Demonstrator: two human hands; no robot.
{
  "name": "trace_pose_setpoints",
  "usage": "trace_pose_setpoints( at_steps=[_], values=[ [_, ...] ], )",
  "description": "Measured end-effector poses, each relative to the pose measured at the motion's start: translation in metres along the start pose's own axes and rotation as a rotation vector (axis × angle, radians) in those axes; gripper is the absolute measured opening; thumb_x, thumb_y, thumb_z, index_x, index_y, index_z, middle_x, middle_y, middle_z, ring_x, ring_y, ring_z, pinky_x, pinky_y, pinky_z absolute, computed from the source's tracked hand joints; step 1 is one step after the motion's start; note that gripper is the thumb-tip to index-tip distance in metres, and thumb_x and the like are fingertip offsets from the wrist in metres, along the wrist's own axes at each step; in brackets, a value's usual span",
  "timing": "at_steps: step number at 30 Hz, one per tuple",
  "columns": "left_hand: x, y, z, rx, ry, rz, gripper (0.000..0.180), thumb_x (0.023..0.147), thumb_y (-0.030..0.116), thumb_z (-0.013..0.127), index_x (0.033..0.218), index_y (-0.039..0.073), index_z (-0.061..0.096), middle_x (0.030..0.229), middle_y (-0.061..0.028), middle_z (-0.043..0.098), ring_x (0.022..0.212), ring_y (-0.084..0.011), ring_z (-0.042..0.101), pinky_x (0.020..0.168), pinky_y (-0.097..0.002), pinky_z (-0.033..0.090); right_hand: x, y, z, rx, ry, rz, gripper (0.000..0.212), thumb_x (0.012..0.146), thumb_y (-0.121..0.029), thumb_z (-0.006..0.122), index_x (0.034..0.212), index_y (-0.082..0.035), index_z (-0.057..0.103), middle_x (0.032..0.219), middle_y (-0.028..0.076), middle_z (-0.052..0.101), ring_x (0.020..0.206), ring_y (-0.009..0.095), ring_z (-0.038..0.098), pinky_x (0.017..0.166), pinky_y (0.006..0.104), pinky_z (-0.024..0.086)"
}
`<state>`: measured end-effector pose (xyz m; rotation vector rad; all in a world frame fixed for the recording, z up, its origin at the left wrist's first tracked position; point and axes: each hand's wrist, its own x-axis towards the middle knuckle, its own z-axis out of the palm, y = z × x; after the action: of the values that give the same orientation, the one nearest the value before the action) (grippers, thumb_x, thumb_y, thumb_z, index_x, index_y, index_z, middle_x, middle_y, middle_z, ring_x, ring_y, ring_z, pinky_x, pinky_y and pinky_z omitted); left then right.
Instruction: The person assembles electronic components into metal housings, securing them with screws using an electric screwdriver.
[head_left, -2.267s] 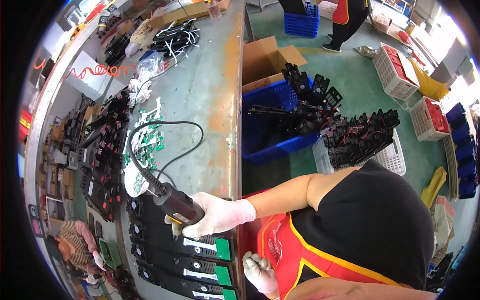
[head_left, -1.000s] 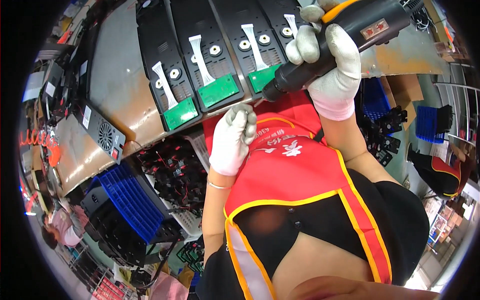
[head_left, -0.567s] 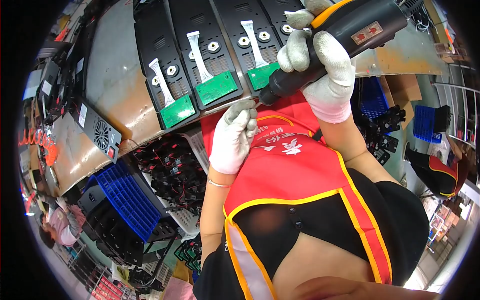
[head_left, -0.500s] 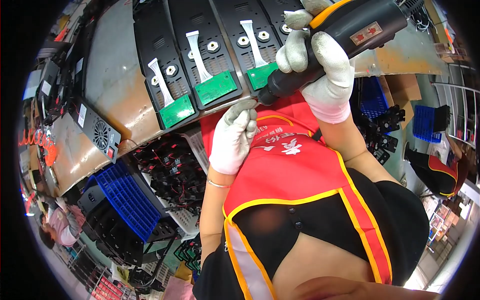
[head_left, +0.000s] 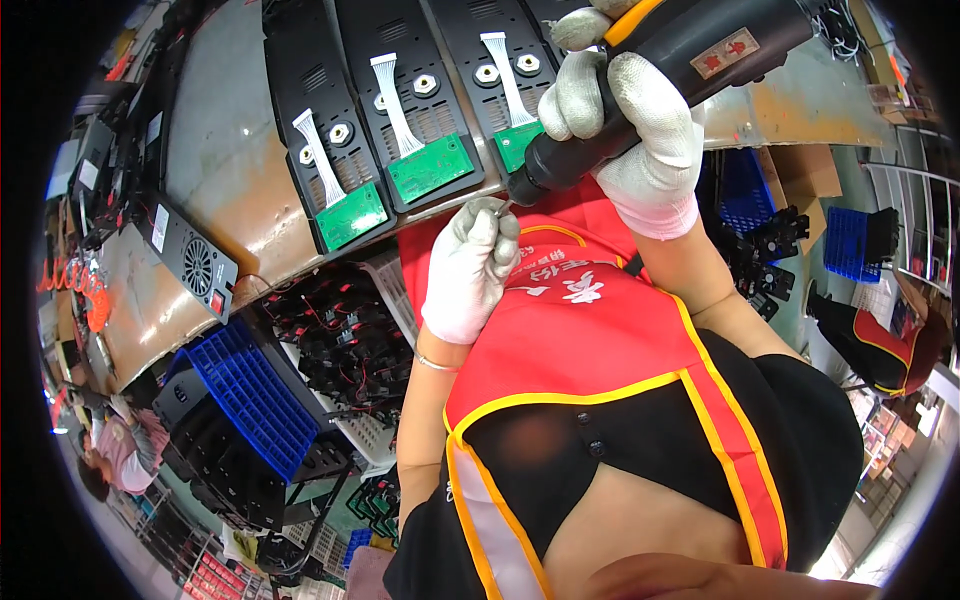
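My right hand (head_left: 655, 140), in a white glove, wraps round a black power screwdriver (head_left: 575, 158) with a yellow stripe. The tool slants down to the left, its nose just in front of the bench edge. At its tip my left hand (head_left: 468, 270), also gloved, is closed in a pinch by the thin bit (head_left: 503, 209). Whatever small piece the left fingers hold is hidden. Beyond the hands lie several black panels (head_left: 365, 60), each with a green circuit board (head_left: 430, 170) and a white ribbon cable (head_left: 397, 108) standing off it.
The panels lie side by side on a worn metal bench (head_left: 225, 110). A black housing with a fan grille (head_left: 195, 262) rests at its left edge. Below are a blue crate (head_left: 250, 400) and a bin of dark wired parts (head_left: 335, 330). Another person (head_left: 125, 455) is far left.
The screwdriver and my right hand have shifted slightly left and down. My left hand stays in a pinch at the bit, and the tool's nose is closer to its fingers.
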<state>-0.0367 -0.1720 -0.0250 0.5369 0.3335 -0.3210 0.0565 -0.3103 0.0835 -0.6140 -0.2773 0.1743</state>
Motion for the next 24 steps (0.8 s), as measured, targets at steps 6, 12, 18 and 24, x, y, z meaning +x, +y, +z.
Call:
trace_pose_setpoints(
  at_steps=[6,12,18,24],
  values=[
    [0.002,-0.005,0.0,-0.005,-0.003,0.055,0.015,0.096,0.019,0.051,0.104,0.006,0.055,0.081,-0.0042,0.059,0.059,-0.0073,0.046,0.05,-0.0197,0.035,0.0,0.005,0.002,-0.03,0.001,-0.03,0.053,0.086,-0.01,0.063,0.132,-0.002,0.039,0.109,0.011,0.06,0.069,0.015,0.058,0.064,0.0331,0.049],
    [0.0,-0.008,-0.004,-0.045,-0.024,0.087,0.013,0.093,0.017,0.057,0.099,0.005,0.057,0.078,-0.0071,0.059,0.057,-0.0084,0.045,0.049,-0.0203,0.036,0.013,0.009,-0.023,-0.225,-0.261,-0.136,0.046,0.091,-0.018,0.05,0.134,-0.008,0.037,0.116,0.007,0.056,0.061,0.008,0.043,0.06,0.0278,0.04],
    [0.0,-0.006,-0.004,-0.034,-0.046,0.081,0.019,0.091,0.019,0.062,0.099,0.004,0.056,0.074,-0.006,0.056,0.056,-0.0082,0.044,0.05,-0.0205,0.035,0.012,0.007,-0.025,-0.168,-0.23,-0.14,0.045,0.09,-0.019,0.051,0.132,-0.008,0.039,0.116,0.006,0.056,0.062,0.007,0.043,0.059,0.0264,0.04],
    [-0.009,0.003,-0.003,0.112,-0.007,0.079,0.04,0.095,0.034,0.051,0.118,0.001,0.051,0.08,-0.0029,0.054,0.063,-0.0095,0.046,0.054,-0.0216,0.035,0.019,0.006,-0.031,0.003,-0.094,-0.087,0.044,0.089,-0.017,0.054,0.13,-0.007,0.042,0.112,0.006,0.058,0.064,0.009,0.048,0.06,0.028,0.042]
  ],
)
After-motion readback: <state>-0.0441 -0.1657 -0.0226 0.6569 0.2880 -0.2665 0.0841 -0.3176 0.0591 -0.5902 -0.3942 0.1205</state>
